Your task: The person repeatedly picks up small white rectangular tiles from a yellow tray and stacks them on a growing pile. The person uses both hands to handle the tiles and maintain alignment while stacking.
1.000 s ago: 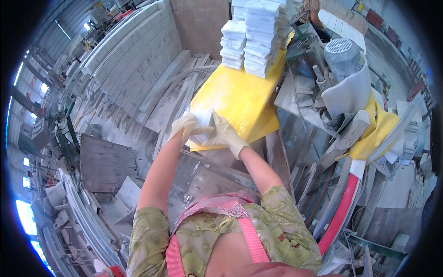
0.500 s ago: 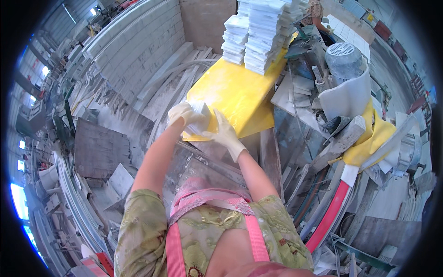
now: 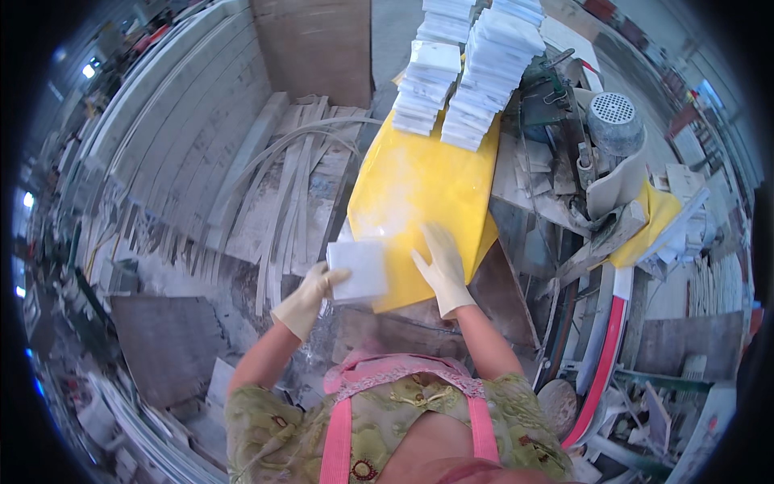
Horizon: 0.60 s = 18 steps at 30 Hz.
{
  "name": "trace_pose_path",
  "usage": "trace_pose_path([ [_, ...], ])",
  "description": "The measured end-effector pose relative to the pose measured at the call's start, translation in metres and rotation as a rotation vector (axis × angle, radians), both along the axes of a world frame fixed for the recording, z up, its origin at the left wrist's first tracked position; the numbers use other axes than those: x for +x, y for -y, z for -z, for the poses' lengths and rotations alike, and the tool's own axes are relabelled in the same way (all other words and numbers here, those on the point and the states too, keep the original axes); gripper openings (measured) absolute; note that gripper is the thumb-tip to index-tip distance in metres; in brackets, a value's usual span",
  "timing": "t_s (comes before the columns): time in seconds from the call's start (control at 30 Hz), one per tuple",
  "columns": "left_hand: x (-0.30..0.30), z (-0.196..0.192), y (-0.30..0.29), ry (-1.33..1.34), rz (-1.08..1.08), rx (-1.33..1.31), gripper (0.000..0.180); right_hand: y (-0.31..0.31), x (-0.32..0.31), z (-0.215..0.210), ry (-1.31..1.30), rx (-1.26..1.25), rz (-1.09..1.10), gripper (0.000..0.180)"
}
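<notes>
A stone-cutting workshop is seen from above through a head-worn fisheye camera. Two gloved hands reach forward over a yellow-covered surface (image 3: 419, 185). A white square tile (image 3: 359, 269) is held at the near left corner of that surface, partly overhanging its edge. The left hand (image 3: 306, 298) is closed on the tile's near left edge, fingers curled under and thumb on top; the tile looks slightly blurred. The right hand (image 3: 442, 268) lies flat and open on the yellow sheet just to the right of the tile, holding nothing, its grip wide. At the far end of the surface two tall stacks of white tiles (image 3: 468, 73) stand side by side, both leaning a little. To the right sits a grey cutting machine (image 3: 609, 153) with a round vented motor housing. Off-cuts and strips of stone (image 3: 282, 194) lie over the floor on the left.

Risks, as a judgement: the tile is gripped by one hand at one edge only, so it could slip or tip off the surface and break on the rubble below. The dusty yellow sheet may be slick, letting the flat right hand slide. The leaning stacks could topple if the surface is jolted. Sharp tile edges could cut through thin gloves
</notes>
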<state>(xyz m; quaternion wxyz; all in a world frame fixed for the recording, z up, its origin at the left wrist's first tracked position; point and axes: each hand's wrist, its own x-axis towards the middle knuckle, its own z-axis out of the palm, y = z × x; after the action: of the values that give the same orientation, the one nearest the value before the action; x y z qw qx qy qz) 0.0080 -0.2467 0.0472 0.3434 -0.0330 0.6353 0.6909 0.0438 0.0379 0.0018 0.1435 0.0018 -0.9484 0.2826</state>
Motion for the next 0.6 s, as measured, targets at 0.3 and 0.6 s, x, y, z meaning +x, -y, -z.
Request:
trace_pose_path([
  [0.3,-0.111,-0.052,-0.008,0.039,-0.076,0.23,0.055,0.011,-0.003,-0.006,-0.077,0.095,-0.032,0.055],
  [0.6,-0.305,-0.196,-0.171,-0.393,-0.048,0.179,0.053,0.01,-0.001,0.004,0.034,0.187,0.044,0.057],
])
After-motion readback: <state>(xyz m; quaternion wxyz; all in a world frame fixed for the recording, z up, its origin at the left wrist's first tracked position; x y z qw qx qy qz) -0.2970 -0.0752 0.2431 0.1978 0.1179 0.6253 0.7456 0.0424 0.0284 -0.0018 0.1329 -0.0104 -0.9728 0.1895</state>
